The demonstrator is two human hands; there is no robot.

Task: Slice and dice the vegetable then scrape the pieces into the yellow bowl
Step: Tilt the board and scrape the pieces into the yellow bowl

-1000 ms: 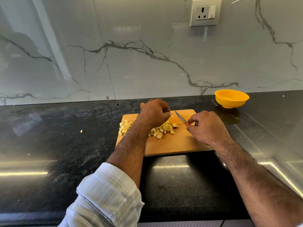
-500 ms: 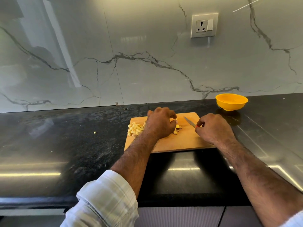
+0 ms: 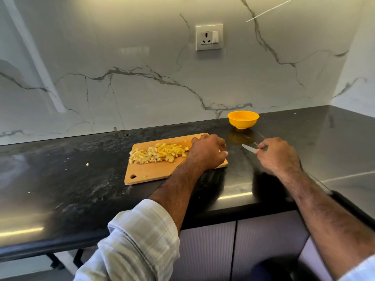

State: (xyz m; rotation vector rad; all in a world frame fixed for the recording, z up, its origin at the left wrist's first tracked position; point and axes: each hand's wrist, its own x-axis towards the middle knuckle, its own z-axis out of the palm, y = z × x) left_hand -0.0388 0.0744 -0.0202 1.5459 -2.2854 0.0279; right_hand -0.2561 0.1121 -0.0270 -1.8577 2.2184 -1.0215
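Note:
A wooden cutting board [image 3: 151,175] lies on the black counter, with a heap of pale yellow diced vegetable pieces [image 3: 158,154] spread across its far half. My left hand [image 3: 207,153] is at the board's right end, fingers curled round its edge, just right of the heap. My right hand [image 3: 279,156] hovers over the counter to the right of the board and grips a small red-handled knife [image 3: 249,148], blade pointing left. The yellow bowl [image 3: 243,119] stands empty beyond both hands, near the wall.
A few stray vegetable bits [image 3: 87,164] lie on the counter left of the board. A marble wall with a socket [image 3: 209,37] backs the counter [image 3: 77,179], which turns a corner at the far right. The counter's front edge runs close below my forearms.
My left hand has left the heap and moved to the board's right end. My right hand has carried the knife off the board to the right. The view has pulled back.

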